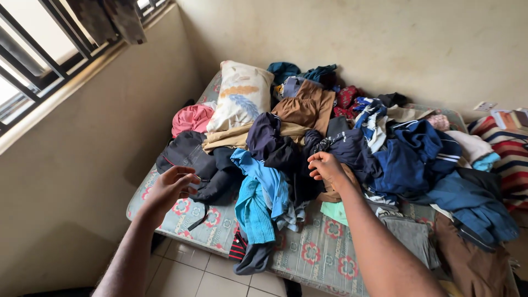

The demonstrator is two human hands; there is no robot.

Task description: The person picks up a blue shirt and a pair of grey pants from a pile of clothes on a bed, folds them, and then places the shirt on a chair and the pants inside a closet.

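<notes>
Now you are hovering both half-curled, empty hands, left hand and right hand, so reach toward 12 o'clock and pinch only the dark garment.

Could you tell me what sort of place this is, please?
Most likely a bedroom in a home: a floral mattress on a tiled floor, a pillow, and a heap of clothes by a barred window.

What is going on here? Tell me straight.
A person stands over a floral-patterned mattress heaped with loose clothes. The left hand hovers, fingers curled, by a dark grey garment. The right hand rests on a dark navy garment. A bright blue shirt hangs off the mattress edge between them.
</notes>
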